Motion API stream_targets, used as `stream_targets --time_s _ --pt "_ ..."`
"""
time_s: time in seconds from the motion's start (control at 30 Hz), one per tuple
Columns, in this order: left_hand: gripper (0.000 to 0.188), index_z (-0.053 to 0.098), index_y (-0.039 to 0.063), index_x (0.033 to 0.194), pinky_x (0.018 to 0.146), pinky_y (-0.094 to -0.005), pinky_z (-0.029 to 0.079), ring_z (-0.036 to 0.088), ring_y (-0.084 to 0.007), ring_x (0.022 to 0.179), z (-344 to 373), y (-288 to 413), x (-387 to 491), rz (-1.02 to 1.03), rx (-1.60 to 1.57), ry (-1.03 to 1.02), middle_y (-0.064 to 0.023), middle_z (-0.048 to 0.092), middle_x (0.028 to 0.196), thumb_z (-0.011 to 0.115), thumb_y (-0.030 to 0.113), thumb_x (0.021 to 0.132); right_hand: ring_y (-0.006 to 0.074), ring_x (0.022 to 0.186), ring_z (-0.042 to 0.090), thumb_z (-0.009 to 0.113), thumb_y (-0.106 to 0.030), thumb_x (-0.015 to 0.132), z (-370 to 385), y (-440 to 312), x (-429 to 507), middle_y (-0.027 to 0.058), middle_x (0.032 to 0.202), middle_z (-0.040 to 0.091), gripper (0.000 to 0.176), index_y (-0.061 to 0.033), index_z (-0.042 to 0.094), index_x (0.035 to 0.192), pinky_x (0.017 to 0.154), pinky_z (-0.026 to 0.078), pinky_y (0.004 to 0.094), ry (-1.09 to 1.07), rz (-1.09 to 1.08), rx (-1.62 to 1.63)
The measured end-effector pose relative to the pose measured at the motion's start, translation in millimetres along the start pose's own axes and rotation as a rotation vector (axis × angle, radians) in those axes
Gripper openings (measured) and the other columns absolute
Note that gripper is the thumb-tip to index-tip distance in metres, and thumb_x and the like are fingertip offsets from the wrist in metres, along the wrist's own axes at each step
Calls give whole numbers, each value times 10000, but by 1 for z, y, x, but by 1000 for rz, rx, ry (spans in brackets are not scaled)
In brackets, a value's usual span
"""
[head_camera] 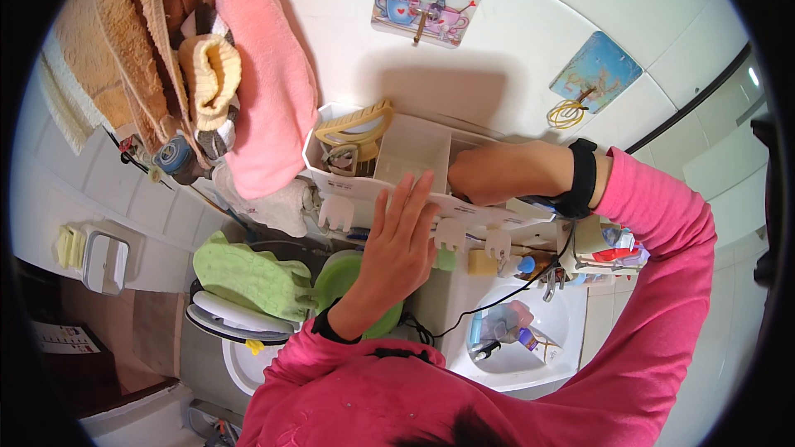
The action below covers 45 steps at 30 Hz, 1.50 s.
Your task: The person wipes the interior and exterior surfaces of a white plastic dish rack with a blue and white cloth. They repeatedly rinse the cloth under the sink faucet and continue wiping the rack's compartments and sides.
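Note:
A white plastic wall organizer (413, 149) with compartments hangs on the tiled wall before me. My left hand (400, 239) lies flat against its front side, with the fingers extended and nothing visible in them. My right hand (484, 174) reaches down into a right-hand compartment, where its fingers are hidden; what they touch cannot be seen. In the organizer's left compartment stand a yellow hair claw clip (357, 127) and other hair clips. The middle compartment shows bare walls. White toothbrush-holder hooks (448, 234) hang below the organizer's front.
Pink (267, 74) and brown towels (99, 43) hang at the left. Below are a green bath mat (251, 276), a green basin (335, 276) and a white sink (559, 316) holding several bottles. A black cable (478, 309) crosses the sink. Two picture hooks (419, 25) are on the wall.

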<state>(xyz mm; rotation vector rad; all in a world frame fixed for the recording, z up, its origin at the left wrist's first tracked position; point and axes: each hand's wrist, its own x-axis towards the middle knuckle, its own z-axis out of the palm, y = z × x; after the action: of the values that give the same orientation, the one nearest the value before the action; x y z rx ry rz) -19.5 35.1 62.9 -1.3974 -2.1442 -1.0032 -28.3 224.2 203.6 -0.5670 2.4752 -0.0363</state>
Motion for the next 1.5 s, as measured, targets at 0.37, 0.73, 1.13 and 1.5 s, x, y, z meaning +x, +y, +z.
stream_targets --time_s 0.37,0.73,1.13,1.5 --pt "562 519 7 1168 1092 -586 277 296 -438 1379 -1 1 -2 -17 -22 -16 -214 303 1498 762 81 667 315 610 618 509 49 655 -21 -8 -50 201 665 621 268 9 711 827 595 504 372 492 310 18" --pt "490 550 14 1151 1087 -600 277 283 -457 1382 -7 -4 -3 62 -18 6 -236 286 1506 724 89 699 115 680 658 433 130 807 -26 -21 -99 87 819 720 312 43 727 870 657 536 248 688 493 1131" --pt "487 556 76 1205 1076 -581 301 337 -477 1340 -46 -2 -46 81 -266 76 -287 284 1487 735 144 757 111 698 666 441 129 827 7 -84 -111 86 809 717 292 42 720 842 661 539 251 811 330 1397" --pt "470 577 66 1201 1042 -567 353 403 -446 1317 -28 -10 -86 39 -509 -127 -259 413 1422 736 134 764 184 738 689 389 190 755 184 -118 -177 130 859 716 360 85 703 896 687 558 293 1101 693 1687"
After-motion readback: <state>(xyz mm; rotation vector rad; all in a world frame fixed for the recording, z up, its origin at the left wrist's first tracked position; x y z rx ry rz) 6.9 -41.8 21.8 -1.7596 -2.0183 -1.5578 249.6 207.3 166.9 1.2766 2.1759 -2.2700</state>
